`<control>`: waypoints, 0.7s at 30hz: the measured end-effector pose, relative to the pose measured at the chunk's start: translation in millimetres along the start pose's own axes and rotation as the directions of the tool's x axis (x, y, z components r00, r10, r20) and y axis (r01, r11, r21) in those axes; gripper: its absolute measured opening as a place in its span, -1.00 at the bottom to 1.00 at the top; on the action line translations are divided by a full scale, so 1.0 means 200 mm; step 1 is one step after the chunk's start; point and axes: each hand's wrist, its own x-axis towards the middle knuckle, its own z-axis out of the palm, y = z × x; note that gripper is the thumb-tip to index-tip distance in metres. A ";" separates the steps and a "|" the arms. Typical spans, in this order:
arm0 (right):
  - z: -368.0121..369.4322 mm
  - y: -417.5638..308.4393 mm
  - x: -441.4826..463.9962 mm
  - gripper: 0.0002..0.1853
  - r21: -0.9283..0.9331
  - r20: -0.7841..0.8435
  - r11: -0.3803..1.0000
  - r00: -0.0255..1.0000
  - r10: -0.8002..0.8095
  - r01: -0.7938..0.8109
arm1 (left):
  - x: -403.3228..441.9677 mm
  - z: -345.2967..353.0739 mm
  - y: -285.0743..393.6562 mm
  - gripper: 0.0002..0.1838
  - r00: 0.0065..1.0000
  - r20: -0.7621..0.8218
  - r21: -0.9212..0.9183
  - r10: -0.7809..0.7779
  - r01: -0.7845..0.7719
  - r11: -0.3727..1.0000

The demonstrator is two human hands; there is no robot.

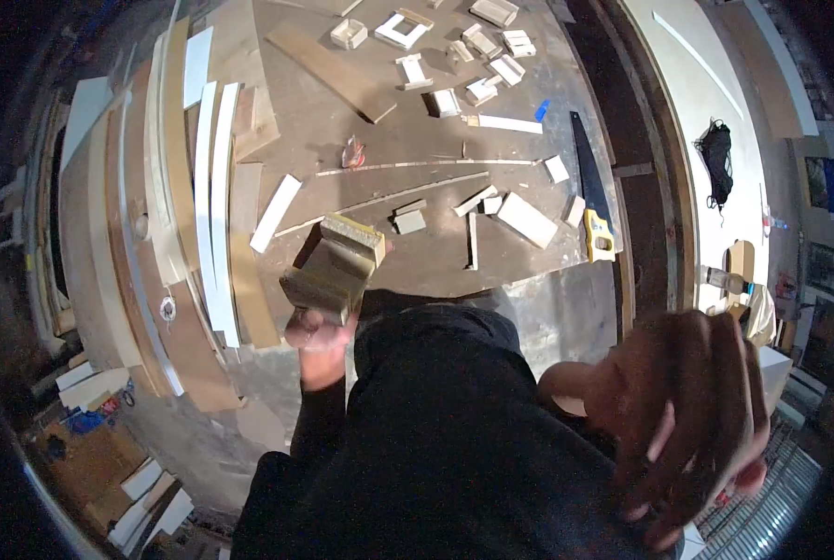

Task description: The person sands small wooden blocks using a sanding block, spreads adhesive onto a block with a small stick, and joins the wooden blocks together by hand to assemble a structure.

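My left hand (322, 338) is closed round the lower end of a small wooden piece (335, 266) with raised sides, held up over the near edge of the brown work table (417, 233). Large and close to the camera at the lower right is my right hand (678, 411), its fingers bent and somewhat blurred. Whether anything lies within those fingers cannot be made out. Short wood blocks, among them a pale block (527, 220), lie on the table beyond the held piece.
A handsaw (601, 233) with a yellow handle lies at the table's right edge. Small wooden assemblies (480, 42) are grouped at the far side. Long boards (183, 187) are stacked on the left. Black netting (716, 159) lies on a pale board at the right.
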 end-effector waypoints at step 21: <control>-1.02 -0.12 -0.07 -0.57 -0.627 -0.437 0.548 0.833 0.340 -0.553 | 0.10 0.62 -0.41 0.06 0.949 0.162 -0.407 0.271 -0.186 0.894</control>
